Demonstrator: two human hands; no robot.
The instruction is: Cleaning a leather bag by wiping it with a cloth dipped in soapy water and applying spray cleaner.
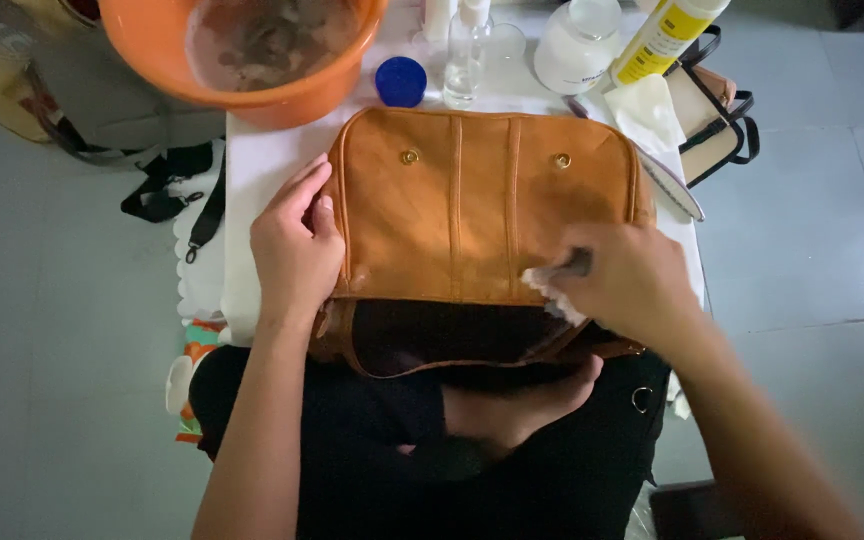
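The right hand is smeared by motion blur, so its fingers run together, and the white cloth it presses on the tan bag shows only as a small pale scrap under the fingertips. A dark thing beside that cloth is too blurred to tell. The bag's open mouth, at its near edge, is black inside; nothing in there can be made out. Beyond the bag, the orange basin is cut off by the top edge, and what lies in its murky water is perhaps stones. The bottles beside it lose their tops there too.
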